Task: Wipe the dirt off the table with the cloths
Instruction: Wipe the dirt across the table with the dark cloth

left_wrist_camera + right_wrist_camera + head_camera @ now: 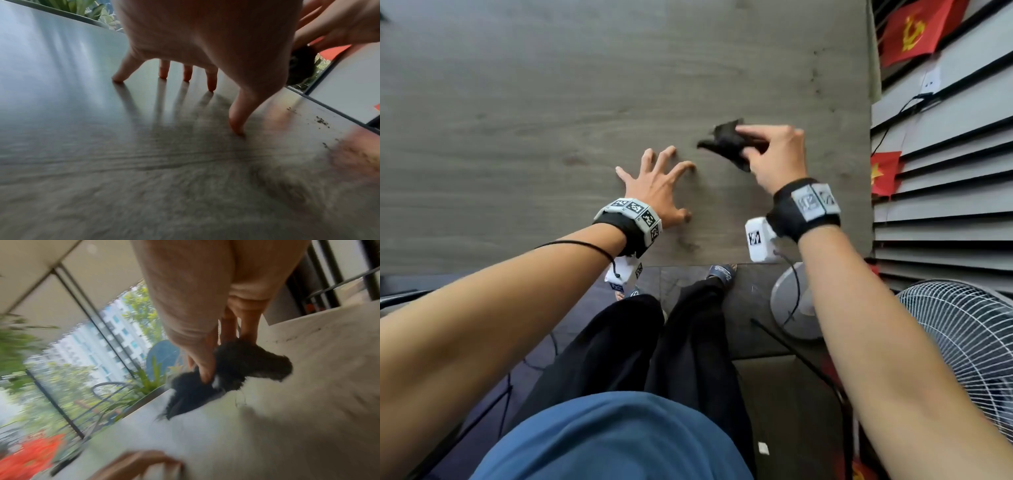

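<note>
My right hand (pixel 774 150) pinches a crumpled black cloth (pixel 726 142) and holds it just above the grey wooden table (pixel 517 120), right of centre. The same cloth (pixel 232 374) hangs from my right fingers (pixel 203 368) in the right wrist view. My left hand (pixel 657 185) is spread, its fingertips (pixel 211 87) pressing on the table left of the cloth; it holds nothing. Small dark crumbs of dirt (pixel 321 121) lie near the table's right edge, also seen as dirt specks (pixel 816 72) at the far right in the head view.
A slatted wall with red flags (pixel 917 31) runs along the table's right side. A standing fan (pixel 962 346) is at the lower right beside my legs. Plants (pixel 86 8) line the far edge of the table.
</note>
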Demonstrator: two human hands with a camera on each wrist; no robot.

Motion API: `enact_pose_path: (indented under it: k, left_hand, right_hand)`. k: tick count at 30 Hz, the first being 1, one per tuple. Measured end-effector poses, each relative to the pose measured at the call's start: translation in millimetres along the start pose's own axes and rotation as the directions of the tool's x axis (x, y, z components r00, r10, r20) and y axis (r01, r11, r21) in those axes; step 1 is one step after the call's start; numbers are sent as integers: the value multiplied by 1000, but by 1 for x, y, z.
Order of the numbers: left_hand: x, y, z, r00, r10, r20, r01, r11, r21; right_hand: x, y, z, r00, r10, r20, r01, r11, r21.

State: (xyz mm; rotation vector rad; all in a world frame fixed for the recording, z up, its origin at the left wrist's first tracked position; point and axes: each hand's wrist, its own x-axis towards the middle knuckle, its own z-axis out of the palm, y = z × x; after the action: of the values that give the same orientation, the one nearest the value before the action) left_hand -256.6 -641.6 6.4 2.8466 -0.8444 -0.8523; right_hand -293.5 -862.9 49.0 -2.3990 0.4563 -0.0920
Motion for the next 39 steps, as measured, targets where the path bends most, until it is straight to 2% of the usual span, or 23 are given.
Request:
enact_pose_path:
  k: [2,4,10,14,19,21,24,28,31,33,37,39]
  left_hand:
    - [3,2,-4,999,-18,33,19,1000,-4]
    - [7,2,-6,998,-34,52,35,999,-12]
    - [13,5,-9,995,-75,70,77,997,-21]
    - [12,8,-12,994,-88,69,90,996,-28]
    - [10,9,-11,994,-95,57,97,995,-23]
    - [9,9,-11,993,-93,69,95,995,-28]
    - [9,10,-12,993,-90,75,91,996,-16]
    - [11,12,-14,991,-102,90,103,995,-6]
    - [12,12,-14,989,-110,97,111,994,-7]
    - [13,11,-14,989,-107,100,108,994,-9]
    - [13,11,-12,989,-105,103,107,994,-20]
    - [12,11,-13,988,-113,106,116,993,-22]
  right_hand:
    - [44,15,0,996,84,36,-81,993,-81]
    - [72,30,8,990,117,73,-105,983,-152]
    - [99,52,39,992,15,124,33,926,-376]
    - [63,54,37,980,-69,185,149,872,-467]
    - [-23,57,33,956,-157,248,247,885,-394]
    - [-38,54,25,943,-153,295,255,904,-344]
    - [-3,45,8,938,-126,322,222,934,-279]
    - [85,45,-9,965,-152,213,217,920,-327]
    - [119,64,-10,974,-26,226,124,893,-433]
    - [102,71,-3,975,28,219,80,878,-471]
    - [15,78,5,988,-63,144,120,895,-430]
    - [-30,81,7,986,-84,146,137,905,-403]
